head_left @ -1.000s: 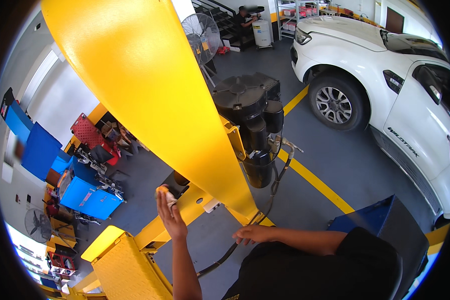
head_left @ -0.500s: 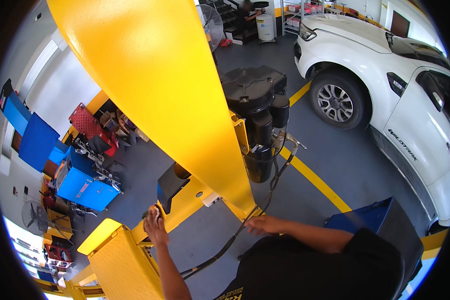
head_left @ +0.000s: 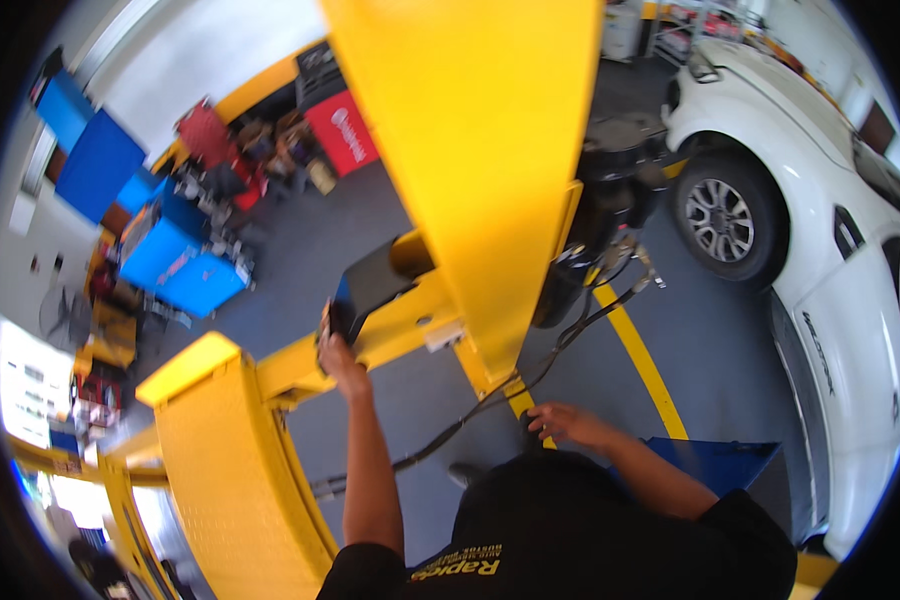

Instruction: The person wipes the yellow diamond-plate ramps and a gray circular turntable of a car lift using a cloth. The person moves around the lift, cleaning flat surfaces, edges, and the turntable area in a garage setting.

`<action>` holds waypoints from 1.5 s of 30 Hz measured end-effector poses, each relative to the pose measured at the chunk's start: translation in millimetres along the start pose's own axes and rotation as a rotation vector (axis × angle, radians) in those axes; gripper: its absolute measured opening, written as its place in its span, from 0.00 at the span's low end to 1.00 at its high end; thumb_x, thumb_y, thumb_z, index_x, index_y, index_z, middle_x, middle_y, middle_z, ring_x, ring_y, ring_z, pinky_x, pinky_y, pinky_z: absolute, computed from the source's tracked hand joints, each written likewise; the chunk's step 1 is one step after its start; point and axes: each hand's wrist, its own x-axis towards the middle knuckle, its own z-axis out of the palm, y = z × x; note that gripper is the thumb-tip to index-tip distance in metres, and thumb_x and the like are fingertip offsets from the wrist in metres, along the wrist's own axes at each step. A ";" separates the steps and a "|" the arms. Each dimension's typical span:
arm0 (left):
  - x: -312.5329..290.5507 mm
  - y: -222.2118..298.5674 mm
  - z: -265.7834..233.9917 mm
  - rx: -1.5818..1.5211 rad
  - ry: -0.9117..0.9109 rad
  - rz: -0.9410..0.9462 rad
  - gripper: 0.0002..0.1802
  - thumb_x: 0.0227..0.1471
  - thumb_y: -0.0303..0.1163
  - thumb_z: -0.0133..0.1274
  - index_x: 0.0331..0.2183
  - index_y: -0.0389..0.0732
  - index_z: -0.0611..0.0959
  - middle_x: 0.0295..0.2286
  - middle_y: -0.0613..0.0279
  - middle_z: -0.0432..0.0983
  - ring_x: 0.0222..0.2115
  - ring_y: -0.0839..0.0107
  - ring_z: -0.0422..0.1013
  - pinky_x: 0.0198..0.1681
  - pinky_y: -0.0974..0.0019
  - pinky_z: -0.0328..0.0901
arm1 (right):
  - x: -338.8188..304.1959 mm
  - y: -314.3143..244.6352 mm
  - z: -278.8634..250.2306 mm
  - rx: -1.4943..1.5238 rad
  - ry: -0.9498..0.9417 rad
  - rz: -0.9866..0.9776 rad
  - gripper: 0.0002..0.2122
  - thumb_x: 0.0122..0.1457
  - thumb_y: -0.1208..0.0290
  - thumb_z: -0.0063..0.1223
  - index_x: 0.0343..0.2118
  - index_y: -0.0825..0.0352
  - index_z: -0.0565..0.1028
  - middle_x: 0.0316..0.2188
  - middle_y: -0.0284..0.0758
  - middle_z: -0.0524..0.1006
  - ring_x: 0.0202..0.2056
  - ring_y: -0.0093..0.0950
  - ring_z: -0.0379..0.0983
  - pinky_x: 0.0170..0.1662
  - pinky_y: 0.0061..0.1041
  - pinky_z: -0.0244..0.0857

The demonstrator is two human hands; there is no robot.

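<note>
My left hand (head_left: 342, 362) is closed at the edge of a yellow crossbeam (head_left: 390, 340), beside a black angled cover (head_left: 378, 285). A small orange-and-dark item shows at its fingertips, too blurred to name. My right hand (head_left: 567, 424) hangs in front of me, fingers loosely apart and slightly bent, with nothing visible in them. It is just to the right of black hoses (head_left: 440, 440) and apart from them. A wide yellow post (head_left: 470, 170) rises in front of me, its foot between my hands.
A yellow ramp (head_left: 220, 450) extends at left. Behind the post stands a black motor unit (head_left: 610, 200) with hoses. A white pickup (head_left: 820, 290) is parked right; a blue panel (head_left: 710, 465) is near my right arm. A blue tool cabinet (head_left: 185, 265) stands far left.
My view has turned and shifted, bringing a red-fronted cabinet into sight. My left hand has moved farther forward along the beam beside the black cover. My right hand has moved slightly away from the hoses.
</note>
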 end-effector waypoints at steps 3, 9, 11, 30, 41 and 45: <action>-12.5 -16.2 5.8 0.106 0.029 0.174 0.23 0.70 0.35 0.50 0.63 0.40 0.76 0.64 0.53 0.69 0.66 0.53 0.60 0.70 0.51 0.52 | 1.7 -26.9 19.8 -0.083 -0.053 0.029 0.25 0.75 0.49 0.39 0.64 0.61 0.72 0.55 0.35 0.80 0.51 0.29 0.77 0.55 0.33 0.68; -29.9 50.5 5.8 0.332 -0.005 0.070 0.31 0.70 0.46 0.46 0.69 0.47 0.69 0.70 0.57 0.60 0.71 0.45 0.51 0.74 0.47 0.43 | 15.5 -52.3 51.5 -0.242 -0.146 0.090 0.24 0.77 0.51 0.38 0.63 0.63 0.73 0.52 0.38 0.80 0.50 0.30 0.78 0.54 0.32 0.70; -53.3 13.0 -12.0 0.570 0.036 0.008 0.33 0.70 0.48 0.45 0.71 0.50 0.65 0.72 0.59 0.56 0.73 0.44 0.45 0.75 0.44 0.41 | 19.4 -59.4 58.0 -0.294 -0.188 0.070 0.24 0.77 0.51 0.38 0.62 0.63 0.74 0.52 0.38 0.80 0.50 0.30 0.78 0.54 0.32 0.71; -39.0 149.1 139.0 -0.726 0.446 -0.773 0.45 0.75 0.48 0.35 0.73 0.36 0.32 0.75 0.43 0.26 0.75 0.47 0.37 0.76 0.58 0.37 | -27.4 -43.9 9.0 -0.173 0.049 0.091 0.23 0.76 0.51 0.41 0.62 0.63 0.75 0.51 0.38 0.81 0.49 0.30 0.77 0.54 0.32 0.69; -85.3 178.9 150.6 -0.186 0.021 -0.374 0.40 0.66 0.27 0.46 0.71 0.26 0.49 0.72 0.28 0.36 0.71 0.35 0.47 0.73 0.51 0.48 | -21.2 -35.5 6.1 -0.165 0.053 0.095 0.23 0.75 0.52 0.42 0.62 0.62 0.75 0.52 0.37 0.81 0.50 0.30 0.77 0.56 0.32 0.68; -88.7 159.9 122.5 -0.223 0.016 -0.553 0.32 0.60 0.22 0.50 0.65 0.27 0.65 0.58 0.34 0.61 0.59 0.37 0.62 0.64 0.47 0.60 | -15.7 -45.4 15.3 -0.210 0.018 0.091 0.22 0.75 0.53 0.42 0.62 0.62 0.75 0.52 0.37 0.81 0.50 0.30 0.77 0.56 0.32 0.68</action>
